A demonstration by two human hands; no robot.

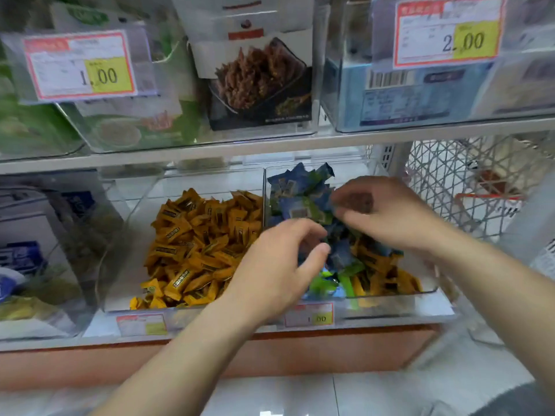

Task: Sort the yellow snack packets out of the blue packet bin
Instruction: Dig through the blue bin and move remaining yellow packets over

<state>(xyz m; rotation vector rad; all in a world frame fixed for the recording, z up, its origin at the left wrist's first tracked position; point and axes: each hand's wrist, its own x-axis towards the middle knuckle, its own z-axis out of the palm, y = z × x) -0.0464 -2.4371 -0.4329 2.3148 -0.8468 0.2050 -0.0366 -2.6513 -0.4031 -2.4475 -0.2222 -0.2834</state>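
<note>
Both hands are reached into the blue packet bin (pixel 399 298), a clear box on the lower shelf (pixel 180 157), at 3 o'clock of the neighbouring yellow bin (pixel 195 244). The left hand (pixel 279 265) is curled down among the blue packets (pixel 300 193). Its fingertips are hidden, so whether anything is pinched cannot be told. The right hand (pixel 387 211), at 1 o'clock of the left hand, is blurred, fingers bent toward the blue pile, and its grip cannot be told either. The yellow snack packets (pixel 381 274) are heaped at the bin's front, at 6 o'clock of the right hand, partly covered by green packets (pixel 324 283).
</note>
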